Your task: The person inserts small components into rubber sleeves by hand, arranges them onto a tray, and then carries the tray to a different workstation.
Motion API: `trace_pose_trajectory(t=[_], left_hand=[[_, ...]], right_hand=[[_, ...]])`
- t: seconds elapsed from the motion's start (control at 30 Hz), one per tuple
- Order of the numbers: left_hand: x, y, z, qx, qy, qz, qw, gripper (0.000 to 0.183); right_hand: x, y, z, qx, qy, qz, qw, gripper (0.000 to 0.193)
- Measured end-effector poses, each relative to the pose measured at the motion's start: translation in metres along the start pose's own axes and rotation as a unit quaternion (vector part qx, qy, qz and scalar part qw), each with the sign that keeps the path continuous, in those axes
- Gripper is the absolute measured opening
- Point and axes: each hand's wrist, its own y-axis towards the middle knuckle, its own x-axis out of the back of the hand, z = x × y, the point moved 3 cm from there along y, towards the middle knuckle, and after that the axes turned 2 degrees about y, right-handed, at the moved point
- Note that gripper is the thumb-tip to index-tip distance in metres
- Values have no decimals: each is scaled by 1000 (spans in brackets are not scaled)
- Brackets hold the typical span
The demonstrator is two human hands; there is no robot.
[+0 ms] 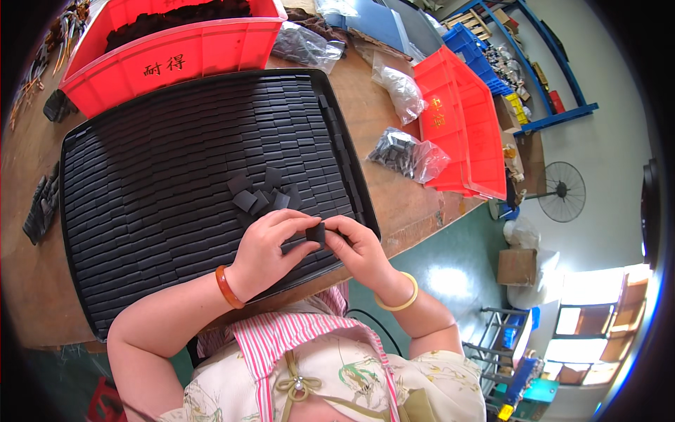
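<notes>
A large black tray [77, 141] lies on the wooden table, filled with rows of small flat black blocks. A few loose black blocks [261, 193] lie piled on top of the rows near the tray's near right part. My left hand [271, 250] and my right hand [358, 250] meet over the tray's near edge. Both pinch one small black block [316, 233] between their fingertips. An orange bangle circles my left wrist and a pale yellow one my right.
A red bin [211, 46] of dark parts stands behind the tray. Another red bin [460, 119] sits at the right with clear bags of black parts [408, 153] beside it. Blue crates, a floor fan [562, 191] and cardboard boxes are beyond the table's edge.
</notes>
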Motion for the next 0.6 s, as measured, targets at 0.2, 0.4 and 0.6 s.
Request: trace_pose_trajectory(t=[0.2,0.4,0.6], left_hand=[[2,1,1,-15,15,-27,999,30],[2,2,-2,34,-24,-42,998,28],[5,1,0,44,-20,-54,997,23]], right_hand=[[-2,1,10,63,-116,4,991,14],[3,3,9,59,-128,-10,990,16],[7,0,5,-2,-71,-7,997,18]])
